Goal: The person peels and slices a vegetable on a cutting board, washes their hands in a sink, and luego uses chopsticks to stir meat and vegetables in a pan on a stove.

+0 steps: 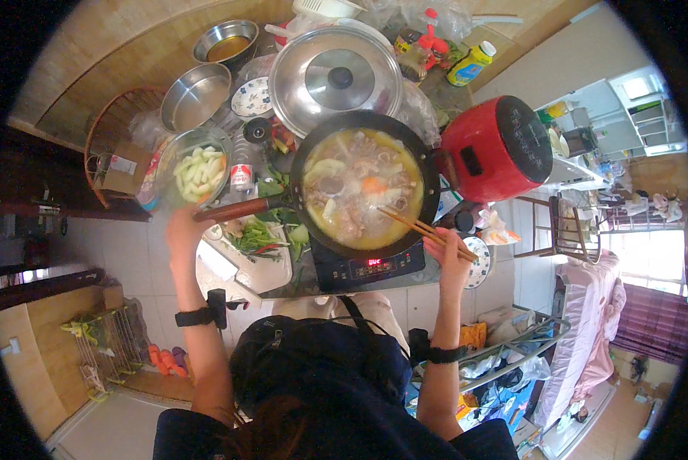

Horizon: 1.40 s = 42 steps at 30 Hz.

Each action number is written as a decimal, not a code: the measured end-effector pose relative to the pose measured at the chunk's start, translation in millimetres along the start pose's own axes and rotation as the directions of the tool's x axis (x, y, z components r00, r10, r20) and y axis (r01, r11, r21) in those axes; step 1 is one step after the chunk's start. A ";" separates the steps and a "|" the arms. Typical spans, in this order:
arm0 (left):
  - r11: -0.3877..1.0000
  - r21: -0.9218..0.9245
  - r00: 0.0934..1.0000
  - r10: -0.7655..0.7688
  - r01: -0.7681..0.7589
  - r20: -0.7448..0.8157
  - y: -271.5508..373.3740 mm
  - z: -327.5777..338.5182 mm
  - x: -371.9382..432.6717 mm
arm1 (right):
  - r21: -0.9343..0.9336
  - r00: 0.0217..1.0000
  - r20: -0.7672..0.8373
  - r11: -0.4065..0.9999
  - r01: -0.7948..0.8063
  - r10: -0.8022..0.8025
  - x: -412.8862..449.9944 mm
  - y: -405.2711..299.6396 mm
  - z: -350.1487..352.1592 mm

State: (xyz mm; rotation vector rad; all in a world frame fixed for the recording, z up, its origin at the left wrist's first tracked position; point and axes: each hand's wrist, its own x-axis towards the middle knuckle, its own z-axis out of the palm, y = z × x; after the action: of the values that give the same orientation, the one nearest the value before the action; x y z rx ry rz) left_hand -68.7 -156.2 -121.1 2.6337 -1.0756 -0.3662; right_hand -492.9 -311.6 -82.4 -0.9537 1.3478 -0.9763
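Note:
My left hand (184,231) grips the end of the brown wooden handle (237,210) of a black wok (431,190). The wok sits on an induction cooker (373,265) with a lit red display. Steaming broth (362,184) with meat pieces, pale vegetable chunks and an orange piece fills it. In my right hand (446,250) is a pair of wooden chopsticks (427,231), their tips at the broth's surface near the wok's right side. Left of the wok, a glass bowl (161,192) holds cut pale-green vegetable. Below the handle lies a white cutting board (272,279) with chopped greens, red chili and a cleaver (217,260).
Behind the wok rests a large steel lid (298,75), with two steel bowls (197,98) to its left. A red rice cooker (485,152) stands close on the right, above a patterned plate (480,264). A yellow bottle (470,64) and other bottles are at the back.

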 end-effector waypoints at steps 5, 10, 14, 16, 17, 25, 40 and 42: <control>1.000 -0.008 1.000 -0.012 0.012 0.010 8.2 -4.6 -0.5 | -0.054 0.983 0.054 0.983 0.178 -0.175 4.1 19.1 24.6; 0.999 0.048 1.000 -0.003 0.003 0.008 6.2 -3.8 -0.5 | -0.024 0.963 0.041 0.963 0.268 -0.267 8.8 22.4 35.5; 1.000 0.025 1.000 0.000 0.000 0.000 0.7 -0.1 0.6 | -0.037 0.970 0.112 0.974 0.223 -0.217 14.9 20.7 42.5; 1.000 0.024 1.000 -0.005 0.005 -0.003 3.9 -1.6 -0.3 | -0.061 0.975 0.144 0.981 0.182 -0.171 18.9 22.3 45.6; 1.000 0.013 1.000 -0.004 0.004 -0.005 7.6 -3.6 -1.5 | -0.050 0.970 0.154 0.979 0.197 -0.187 20.7 24.8 47.4; 0.997 -0.009 0.996 -0.073 0.073 0.050 12.3 -9.2 -3.2 | 0.053 0.977 0.103 0.982 0.182 -0.187 19.1 15.5 49.1; 0.999 -0.031 1.000 0.026 -0.026 -0.008 -1.5 0.9 1.8 | 0.081 0.980 0.006 0.977 0.195 -0.197 11.9 9.9 36.1; 0.999 -0.036 1.000 0.007 -0.007 0.005 1.3 -0.9 1.4 | 0.038 0.976 -0.066 0.977 0.209 -0.207 15.9 10.4 24.4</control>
State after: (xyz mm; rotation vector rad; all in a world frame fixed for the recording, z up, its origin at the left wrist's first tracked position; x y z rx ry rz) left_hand -68.3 -158.0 -120.0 2.5989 -1.0691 -0.3867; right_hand -468.5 -323.6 -97.2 -1.0529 1.2895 -1.1988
